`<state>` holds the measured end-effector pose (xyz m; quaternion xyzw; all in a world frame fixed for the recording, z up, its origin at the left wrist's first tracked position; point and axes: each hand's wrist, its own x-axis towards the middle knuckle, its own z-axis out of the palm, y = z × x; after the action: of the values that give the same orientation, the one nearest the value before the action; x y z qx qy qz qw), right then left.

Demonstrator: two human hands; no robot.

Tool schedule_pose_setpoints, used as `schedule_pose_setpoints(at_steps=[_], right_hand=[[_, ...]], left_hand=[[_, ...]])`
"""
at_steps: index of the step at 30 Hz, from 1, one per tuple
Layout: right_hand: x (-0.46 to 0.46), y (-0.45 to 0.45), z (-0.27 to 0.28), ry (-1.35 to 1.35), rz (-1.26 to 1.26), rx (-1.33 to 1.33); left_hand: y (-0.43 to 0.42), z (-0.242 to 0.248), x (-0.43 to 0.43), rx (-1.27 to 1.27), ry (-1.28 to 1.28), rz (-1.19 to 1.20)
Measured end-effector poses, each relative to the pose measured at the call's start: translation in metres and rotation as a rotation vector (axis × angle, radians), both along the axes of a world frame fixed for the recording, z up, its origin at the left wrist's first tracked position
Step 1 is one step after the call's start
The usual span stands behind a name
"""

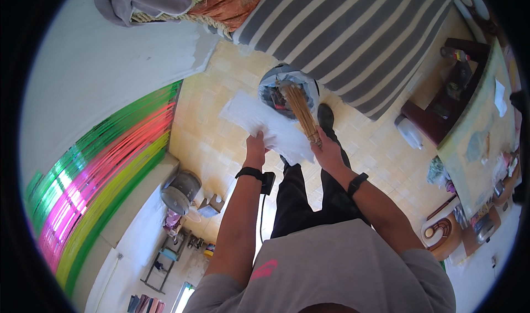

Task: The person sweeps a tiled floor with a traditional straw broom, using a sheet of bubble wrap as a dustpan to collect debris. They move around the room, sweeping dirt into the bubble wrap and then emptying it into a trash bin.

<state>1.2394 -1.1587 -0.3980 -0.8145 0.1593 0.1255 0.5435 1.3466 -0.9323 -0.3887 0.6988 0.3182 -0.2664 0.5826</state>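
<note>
In my left hand (257, 146) is a crumpled white sheet (269, 126), thin and slightly translucent, gripped at its near edge. My right hand (329, 151) holds a short straw hand broom (301, 110) by its bound end. The broom's bristles reach over a lined waste bin (315, 90), where a bit of fluff or debris clings to their tips. Mixed rubbish lies inside the bin, partly covered by the broom. The sheet's far edge lies close to the bin's near rim; whether they touch I cannot tell.
A grey-striped cover (339, 35) hangs beyond the bin. At right stands a glass-topped table (472, 164) with a dark lower shelf. On the left are a coloured strip curtain (120, 151), a grey drum-shaped container (181, 192) and a small cardboard box (211, 206). The floor (207, 118) is tiled.
</note>
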Motion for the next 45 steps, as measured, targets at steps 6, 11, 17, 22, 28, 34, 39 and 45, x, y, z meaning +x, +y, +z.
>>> schedule_pose_setpoints(at_steps=[6,11,17,22,28,34,39,45], right_hand=[[-0.014,0.001,-0.019,0.074,0.127,-0.136],[-0.019,-0.014,-0.008,-0.240,0.334,-0.122],[-0.022,-0.037,-0.017,-0.102,0.081,-0.259],[-0.042,-0.065,-0.016,-0.176,0.009,-0.298],[-0.050,-0.063,0.012,-0.158,-0.051,-0.189],[-0.026,-0.056,0.012,-0.497,0.090,-0.442],[0.021,-0.048,0.033,-0.173,0.205,-0.169],[0.076,0.011,0.067,-0.259,0.441,-0.232]], left_hand=[[0.006,0.010,-0.016,-0.288,-0.044,0.006],[0.015,0.024,-0.021,-0.319,-0.085,-0.060],[0.054,0.052,-0.053,-0.449,-0.228,0.004],[0.136,0.052,-0.114,-0.519,-0.327,0.250],[0.224,0.074,-0.213,-0.627,-0.482,0.559],[0.278,0.064,-0.315,-0.665,-0.694,0.972],[0.277,0.006,-0.400,-0.594,-0.864,1.237],[0.222,0.012,-0.502,-0.543,-0.922,1.609]])
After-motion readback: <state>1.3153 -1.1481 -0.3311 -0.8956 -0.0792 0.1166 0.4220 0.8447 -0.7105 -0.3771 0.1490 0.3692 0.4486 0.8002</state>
